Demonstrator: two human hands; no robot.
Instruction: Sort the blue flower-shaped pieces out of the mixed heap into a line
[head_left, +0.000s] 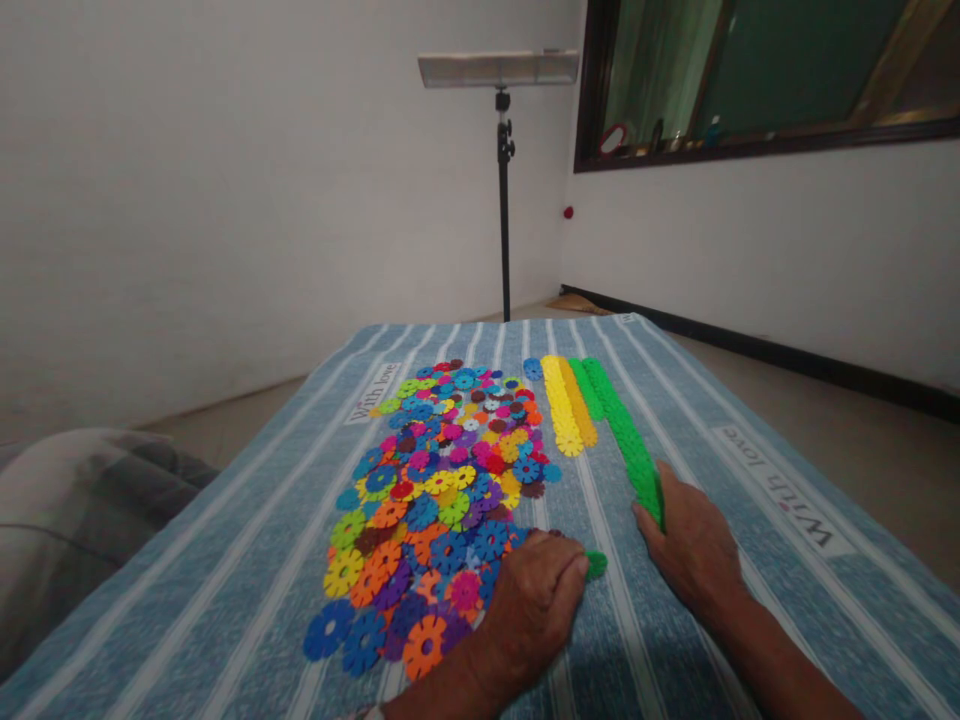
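Observation:
My left hand (534,605) pinches a green snowflake disc (596,565) just right of the mixed heap. My right hand (694,545) has thumb and fingers closed around the near end of a long row of overlapping green discs (626,430). Left of that row lie a shorter green strip (585,385), a darker yellow row (579,400) and a bright yellow row (561,405). A small blue stack (532,369) sits at the far end. The heap of many-coloured notched discs (439,485) spreads along the left, partly covered by my left hand.
A blue-and-white striped cloth (247,540) covers the table. Beyond its far edge stands a lamp (499,70) on a black pole. Grey fabric (90,530), perhaps over someone's leg, shows at the left. A dark-framed window (780,75) is set in the right wall.

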